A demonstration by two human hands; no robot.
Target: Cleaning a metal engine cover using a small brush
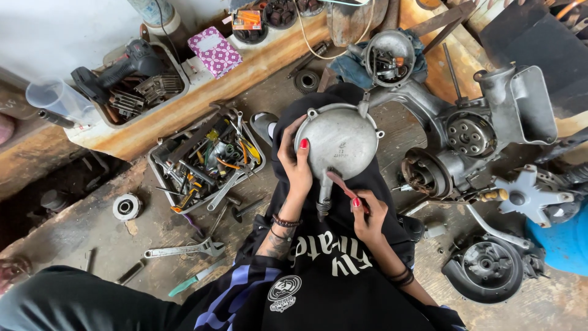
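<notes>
While my left hand clasps the round metal cover by its left rim over my lap, my right hand pinches a brush against its near edge; propped one-sided, the cover could tip rightward toward the engine.

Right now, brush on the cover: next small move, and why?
Probably a short stroke of the brush up the cover face. The right hand holds the brush with its tip at the cover's lower edge, near the neck; the left hand steadies the cover's side rim. The broad face above the tip lies open to the brush.
</notes>
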